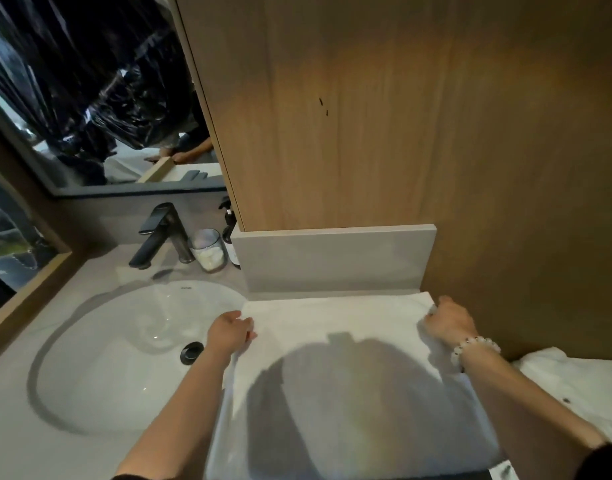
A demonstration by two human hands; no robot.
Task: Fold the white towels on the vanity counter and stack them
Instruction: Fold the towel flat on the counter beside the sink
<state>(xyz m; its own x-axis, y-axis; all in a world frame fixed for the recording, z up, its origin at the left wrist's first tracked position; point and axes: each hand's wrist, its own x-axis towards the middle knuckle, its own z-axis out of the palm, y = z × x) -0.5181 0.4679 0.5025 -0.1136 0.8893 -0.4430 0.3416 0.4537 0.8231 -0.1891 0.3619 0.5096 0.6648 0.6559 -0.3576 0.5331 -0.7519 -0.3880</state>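
Both forearms are bare from the left hand [228,332] and the right hand [448,318] back to about the elbows, the right wrist wears a bracelet [475,346] of round, pale, glossy beads, and a dark sleeve [605,462] covers the right upper arm, with perhaps another at the left.

Carrying everything: a pale grey vanity counter [38,445], with an oval white sink [124,368] sunk into its left part. Standing just behind the sink: a dark faucet [159,233], reaching its spout over the bowl. Sitting behind the sink's far right rim: a clear glass jar [209,251] holding something white, and close beside it a dark pump bottle [230,233]. Lying flat just right of the sink: a spread white towel [332,317], its left edge reaching the sink's rim. Bunching up farther right of the sink, beyond that towel: a crumpled white towel [574,382].
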